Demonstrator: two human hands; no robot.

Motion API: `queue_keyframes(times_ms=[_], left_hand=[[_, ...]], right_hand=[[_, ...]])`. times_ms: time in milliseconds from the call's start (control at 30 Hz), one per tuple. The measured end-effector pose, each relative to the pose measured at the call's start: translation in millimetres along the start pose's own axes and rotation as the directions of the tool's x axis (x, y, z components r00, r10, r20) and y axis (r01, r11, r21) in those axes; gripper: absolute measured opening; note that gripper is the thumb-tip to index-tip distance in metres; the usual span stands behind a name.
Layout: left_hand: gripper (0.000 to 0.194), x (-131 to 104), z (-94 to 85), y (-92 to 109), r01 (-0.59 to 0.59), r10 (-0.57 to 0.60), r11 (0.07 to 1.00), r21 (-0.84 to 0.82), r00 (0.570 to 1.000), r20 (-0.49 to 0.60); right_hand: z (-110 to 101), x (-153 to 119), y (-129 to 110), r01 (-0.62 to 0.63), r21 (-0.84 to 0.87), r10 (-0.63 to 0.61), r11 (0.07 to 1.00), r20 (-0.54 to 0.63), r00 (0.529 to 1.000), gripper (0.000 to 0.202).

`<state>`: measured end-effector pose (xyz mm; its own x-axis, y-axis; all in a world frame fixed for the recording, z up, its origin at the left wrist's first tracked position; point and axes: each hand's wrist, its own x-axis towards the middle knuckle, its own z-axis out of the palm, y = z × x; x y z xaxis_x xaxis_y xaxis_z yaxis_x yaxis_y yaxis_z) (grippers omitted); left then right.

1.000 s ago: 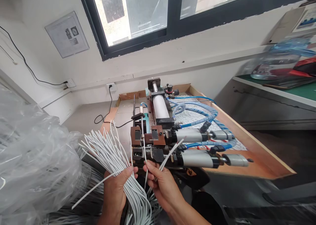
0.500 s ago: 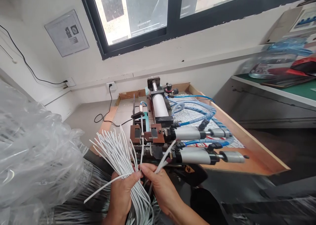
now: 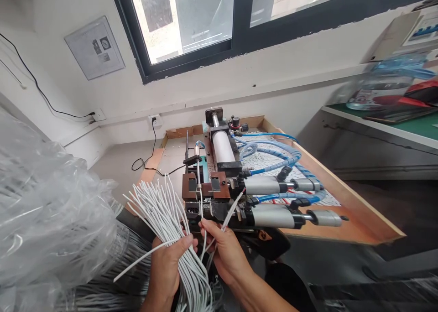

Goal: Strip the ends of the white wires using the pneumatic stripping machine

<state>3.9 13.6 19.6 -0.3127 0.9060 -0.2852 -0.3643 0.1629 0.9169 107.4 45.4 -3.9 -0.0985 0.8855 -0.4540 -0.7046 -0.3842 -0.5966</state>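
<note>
My left hand [image 3: 167,262] is closed around a thick bundle of white cables [image 3: 160,211]; their cut ends fan up and to the left, and one cable sticks out sideways over the thumb. My right hand [image 3: 224,246] pinches a single white cable [image 3: 201,207] between thumb and fingers. The upper end of that cable reaches the brown jaw blocks of a pneumatic machine [image 3: 205,186]. A few more cables [image 3: 232,209] lie in the same hand, pointing up to the right, one with a reddish tip. The cables' lower lengths hang below both hands.
Silver air cylinders [image 3: 273,215] and blue hoses [image 3: 284,154] fill the machine's right side. A wooden-edged tray [image 3: 356,202] surrounds it. Clear plastic wrapping [image 3: 51,211] bulges at the left, over more cables. A green shelf [image 3: 410,125] with a plastic jug [image 3: 376,86] stands right.
My right hand has moved slightly up and right, away from my left hand, with the single cable pinched in it. The bundle stays in my left hand.
</note>
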Motion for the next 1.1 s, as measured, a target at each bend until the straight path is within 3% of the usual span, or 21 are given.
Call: queue_keyframes(times_ms=[133, 200, 333, 467, 567, 700, 967, 1100], left_hand=[[0.018, 1.4, 1.4, 0.3, -0.007, 0.007, 1.000, 0.024, 1.000, -0.004], [0.017, 1.6, 1.6, -0.3, -0.008, 0.008, 0.999, 0.035, 1.000, 0.005], [0.012, -0.1, 2.0, -1.3, -0.052, 0.048, 0.998, 0.035, 0.993, 0.104], [0.012, -2.1, 0.4, -2.3, -0.077, 0.069, 0.996, 0.042, 0.984, 0.161], [0.013, -1.5, -3.0, -3.5, -0.048, 0.043, 0.998, 0.047, 0.994, 0.102], [0.017, -0.4, -5.6, -2.8, -0.016, 0.015, 0.999, 0.030, 1.000, 0.016], [0.020, 1.2, -3.3, 2.7, -0.016, 0.017, 1.000, 0.016, 0.998, -0.057], [0.016, 2.0, -4.8, 3.0, -0.078, 0.078, 0.997, 0.020, 0.997, -0.005]], right_hand=[[2.3, 0.3, 0.4, -0.104, 0.116, 0.100, 0.988, 0.038, 0.994, 0.021], [2.7, -2.4, 1.2, -0.125, 0.132, 0.110, 0.983, 0.114, 0.987, 0.023], [1.4, -10.8, 3.1, -0.094, -0.028, 0.098, 0.995, 0.330, 0.939, 0.024], [-1.1, -15.3, 5.1, 0.026, -0.118, -0.002, 0.993, 0.200, 0.980, 0.025], [-2.4, -13.3, 4.6, 0.064, -0.067, -0.058, 0.996, 0.087, 0.994, 0.026], [-2.8, -7.6, 2.6, 0.053, -0.025, -0.052, 0.998, 0.046, 0.998, 0.025], [0.4, -1.7, -2.5, -0.085, 0.016, 0.083, 0.996, 0.084, 0.993, 0.024], [-1.7, -9.5, 0.7, -0.077, -0.091, 0.100, 0.993, 0.285, 0.953, 0.022]])
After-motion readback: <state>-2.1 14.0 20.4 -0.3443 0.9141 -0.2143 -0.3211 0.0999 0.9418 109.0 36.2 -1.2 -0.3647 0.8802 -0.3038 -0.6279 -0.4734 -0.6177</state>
